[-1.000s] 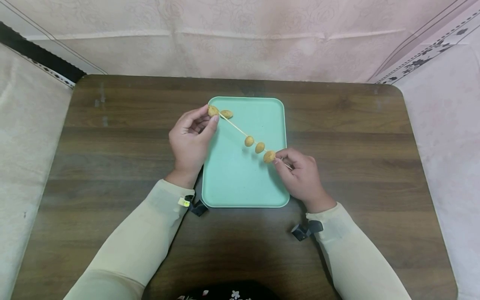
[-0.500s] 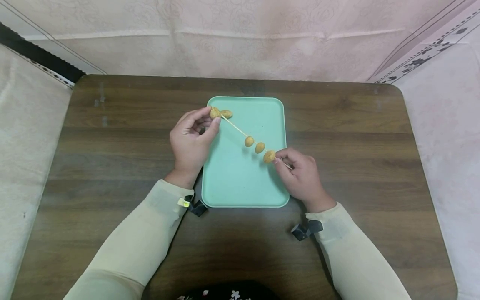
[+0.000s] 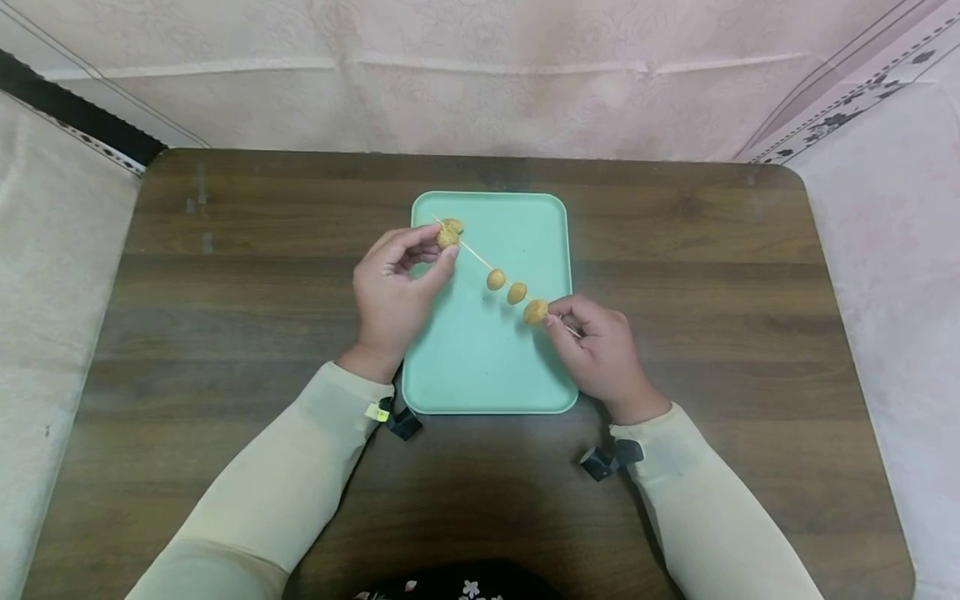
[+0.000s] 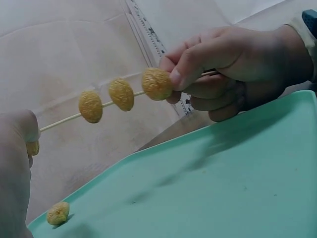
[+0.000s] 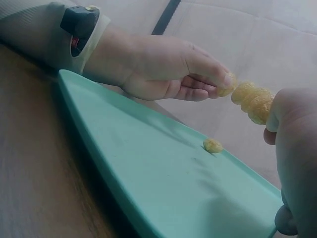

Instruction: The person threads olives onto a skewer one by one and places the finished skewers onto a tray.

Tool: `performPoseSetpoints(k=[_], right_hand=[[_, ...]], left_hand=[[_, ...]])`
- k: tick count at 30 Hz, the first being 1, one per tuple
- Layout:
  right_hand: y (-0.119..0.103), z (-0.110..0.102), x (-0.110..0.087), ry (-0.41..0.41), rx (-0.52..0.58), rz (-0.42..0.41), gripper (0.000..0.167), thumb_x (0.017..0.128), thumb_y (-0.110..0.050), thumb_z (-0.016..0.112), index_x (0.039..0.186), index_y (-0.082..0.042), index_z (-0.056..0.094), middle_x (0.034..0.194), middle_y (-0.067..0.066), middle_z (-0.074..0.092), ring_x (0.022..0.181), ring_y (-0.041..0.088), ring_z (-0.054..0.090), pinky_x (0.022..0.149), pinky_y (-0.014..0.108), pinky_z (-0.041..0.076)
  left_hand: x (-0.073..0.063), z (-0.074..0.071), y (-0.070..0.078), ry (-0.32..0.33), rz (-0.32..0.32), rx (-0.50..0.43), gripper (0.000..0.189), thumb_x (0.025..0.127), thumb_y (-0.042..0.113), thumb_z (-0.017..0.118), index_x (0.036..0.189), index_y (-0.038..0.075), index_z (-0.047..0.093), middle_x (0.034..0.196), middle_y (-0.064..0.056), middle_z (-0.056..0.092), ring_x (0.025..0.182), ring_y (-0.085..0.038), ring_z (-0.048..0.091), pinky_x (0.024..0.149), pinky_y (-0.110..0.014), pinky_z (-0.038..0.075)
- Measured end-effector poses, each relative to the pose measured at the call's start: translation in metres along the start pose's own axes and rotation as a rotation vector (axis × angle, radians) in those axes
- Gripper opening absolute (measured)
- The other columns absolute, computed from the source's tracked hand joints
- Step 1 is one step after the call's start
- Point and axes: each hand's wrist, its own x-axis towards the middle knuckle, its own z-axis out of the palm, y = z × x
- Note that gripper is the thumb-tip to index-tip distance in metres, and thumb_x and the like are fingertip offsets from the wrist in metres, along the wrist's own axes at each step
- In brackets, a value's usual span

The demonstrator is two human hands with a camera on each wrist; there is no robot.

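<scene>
My left hand (image 3: 397, 292) pinches a small, wrinkled, golden potato (image 3: 447, 237) between thumb and fingertips. It is threaded near the far end of a thin wooden skewer (image 3: 476, 255), whose tip pokes out beyond it. Three more potatoes sit lower on the skewer: one (image 4: 90, 106), another (image 4: 121, 94) and a third (image 4: 157, 84) right at my right hand's fingertips. The skewer's lower end is gripped by my right hand (image 3: 596, 350), with a short length showing past the fingers. One loose potato (image 5: 213, 145) lies on the mint-green tray (image 3: 487, 375), at its far left corner.
Under the tray is a dark wooden table (image 3: 712, 333). A pale patterned cloth (image 3: 480, 83) hangs behind it and along the sides. Each wrist wears a small black camera, the left one (image 3: 403, 422) near the tray's front left corner.
My left hand has moved right and slightly nearer, sliding its potato down along the skewer, so that the tip now shows beyond it. My right hand stays nearly still.
</scene>
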Motion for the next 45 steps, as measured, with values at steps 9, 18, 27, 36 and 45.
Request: performPoseSetpoints(k=[9,18,27,36,45], right_hand=[[0.0,0.001,0.0,-0.003,0.01,0.006,0.007,0.101,-0.006,0.074,0.104,-0.001,0.078,0.068,-0.001,0.061,0.059,0.007,0.041,0.055,0.019,0.034],[-0.001,0.0,0.0,0.009,0.026,0.011,0.005,0.1,-0.004,0.075,0.103,-0.001,0.078,0.069,-0.001,0.064,0.059,0.006,0.042,0.054,0.019,0.034],[-0.003,0.0,0.001,0.014,0.026,0.015,0.004,0.1,-0.004,0.076,0.102,-0.001,0.078,0.068,-0.001,0.064,0.059,0.006,0.043,0.054,0.019,0.034],[-0.001,0.0,0.001,0.036,0.025,0.01,0.008,0.101,-0.006,0.073,0.1,0.0,0.078,0.067,-0.001,0.065,0.059,0.007,0.043,0.054,0.018,0.034],[0.002,0.001,0.004,0.122,0.029,0.115,0.008,0.104,-0.005,0.072,0.098,-0.002,0.077,0.061,-0.002,0.049,0.057,0.009,0.041,0.054,0.021,0.034]], left_hand=[[-0.005,0.002,0.0,-0.072,0.002,0.029,0.029,0.095,0.01,0.091,0.122,0.002,0.084,0.114,-0.013,0.078,0.101,-0.021,0.075,0.095,-0.029,0.066],[-0.009,0.006,0.001,-0.127,0.021,0.033,0.028,0.093,0.01,0.095,0.119,0.006,0.085,0.111,-0.009,0.079,0.098,-0.02,0.076,0.09,-0.027,0.066],[-0.01,0.007,0.002,-0.173,0.042,0.092,0.03,0.092,0.016,0.096,0.119,0.007,0.085,0.106,-0.008,0.08,0.095,-0.019,0.076,0.085,-0.024,0.064],[-0.011,0.008,0.002,-0.186,0.078,0.104,0.03,0.092,0.014,0.095,0.119,0.006,0.084,0.107,-0.008,0.08,0.096,-0.02,0.075,0.086,-0.024,0.064],[0.007,-0.005,0.004,-0.191,0.037,0.306,0.056,0.092,0.028,0.098,0.141,0.011,0.076,0.137,-0.008,0.075,0.126,-0.023,0.067,0.104,-0.041,0.058]])
